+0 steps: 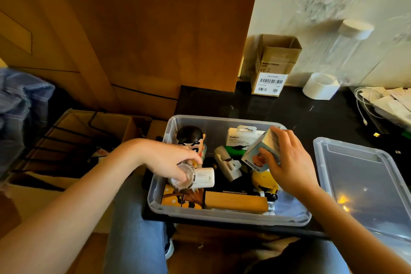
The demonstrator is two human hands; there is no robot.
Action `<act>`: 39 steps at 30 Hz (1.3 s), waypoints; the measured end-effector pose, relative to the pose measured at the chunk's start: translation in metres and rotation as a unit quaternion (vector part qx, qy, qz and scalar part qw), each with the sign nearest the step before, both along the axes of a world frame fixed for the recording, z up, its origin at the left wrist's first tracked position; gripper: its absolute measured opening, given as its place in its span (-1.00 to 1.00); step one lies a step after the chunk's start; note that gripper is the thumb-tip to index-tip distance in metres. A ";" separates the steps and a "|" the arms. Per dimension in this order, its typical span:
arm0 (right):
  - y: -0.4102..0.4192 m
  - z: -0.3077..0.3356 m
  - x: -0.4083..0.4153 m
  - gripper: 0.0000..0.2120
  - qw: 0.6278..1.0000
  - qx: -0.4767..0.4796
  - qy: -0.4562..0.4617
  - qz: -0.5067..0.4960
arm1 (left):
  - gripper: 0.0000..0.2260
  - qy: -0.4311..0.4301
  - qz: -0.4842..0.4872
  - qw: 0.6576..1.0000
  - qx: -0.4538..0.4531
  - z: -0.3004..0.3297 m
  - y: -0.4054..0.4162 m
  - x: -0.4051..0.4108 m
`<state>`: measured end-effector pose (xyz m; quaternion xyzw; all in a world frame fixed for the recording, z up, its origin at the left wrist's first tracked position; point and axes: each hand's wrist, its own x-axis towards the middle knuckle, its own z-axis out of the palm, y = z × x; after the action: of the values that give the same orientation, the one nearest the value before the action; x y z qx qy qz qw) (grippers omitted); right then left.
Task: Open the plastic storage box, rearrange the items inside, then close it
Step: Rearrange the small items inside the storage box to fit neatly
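Storage box (155, 196) crowded (lid (364, 184) off), only its near-right corner bare.

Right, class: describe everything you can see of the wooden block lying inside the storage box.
The wooden block is a plain, long rectangular piece of light brown wood with visible grain. It lies flat on its long side against the near wall of the clear plastic storage box. The orange illustrated box lies against its left end. Neither hand touches it.
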<state>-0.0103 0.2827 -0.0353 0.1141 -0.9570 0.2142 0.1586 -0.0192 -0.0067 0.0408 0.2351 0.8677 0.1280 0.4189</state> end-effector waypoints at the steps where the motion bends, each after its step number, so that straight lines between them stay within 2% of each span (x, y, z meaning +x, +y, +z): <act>1: 0.000 0.000 0.000 -0.50 1.000 -0.001 -0.002 -0.001 | -0.51 0.000 0.006 1.000 0.013 0.000 -0.001 0.000; 11: 0.000 -0.001 0.000 -0.51 1.000 -0.002 -0.009 0.004 | -0.51 -0.014 0.009 0.996 0.087 0.004 -0.012 0.004; 14: 0.000 -0.001 0.000 -0.50 1.000 -0.001 -0.009 0.003 | -0.66 -0.001 0.044 0.991 0.125 0.007 -0.006 0.000; 17: 0.000 -0.001 0.000 -0.49 1.000 0.009 -0.010 0.005 | -0.81 0.070 0.065 0.981 0.166 0.005 0.016 -0.016; 19: 0.000 0.000 0.000 -0.48 1.000 0.011 -0.010 0.007 | -0.77 0.116 0.020 0.985 0.124 -0.004 0.039 -0.032; 23: -0.001 0.001 0.000 -0.48 1.000 0.000 -0.017 0.005 | -0.61 0.147 -0.107 0.983 -0.021 -0.035 0.079 -0.055; 28: 0.000 -0.001 -0.001 -0.49 1.000 -0.009 -0.018 -0.008 | -0.61 0.237 -0.219 0.932 -0.165 -0.063 0.104 -0.059; 32: 0.000 -0.001 -0.001 -0.49 1.000 -0.012 -0.009 -0.009 | -0.60 0.259 -0.242 0.918 -0.178 -0.073 0.111 -0.055; 39: 0.000 -0.003 -0.001 -0.49 0.999 -0.020 -0.011 -0.022 | -0.67 0.277 -0.163 0.940 -0.119 -0.077 0.105 -0.052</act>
<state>-0.0115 0.2829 -0.0382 0.0870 -0.9564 0.2313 0.1555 -0.0715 0.0984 -0.0366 0.3482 0.9078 -0.1164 0.2025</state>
